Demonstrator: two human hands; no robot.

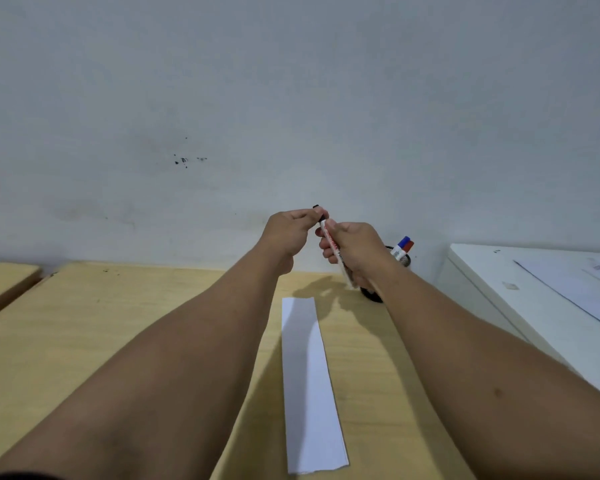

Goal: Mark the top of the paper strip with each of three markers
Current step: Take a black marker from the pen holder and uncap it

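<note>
- Our left hand (290, 233) is closed, pinching the black cap (317, 211) at the marker's top end.
- The white paper strip (307, 382) lies unmarked on the wooden table (101, 341) below, lengthwise away from us.
- Our right hand (355, 252) is wrapped around the marker (333, 249) barrel.
- 2 more markers (403, 247) stand in a mesh cup (405, 259) behind.
- A sudden cap release could jerk the tip, smearing ink on our skin.
</note>
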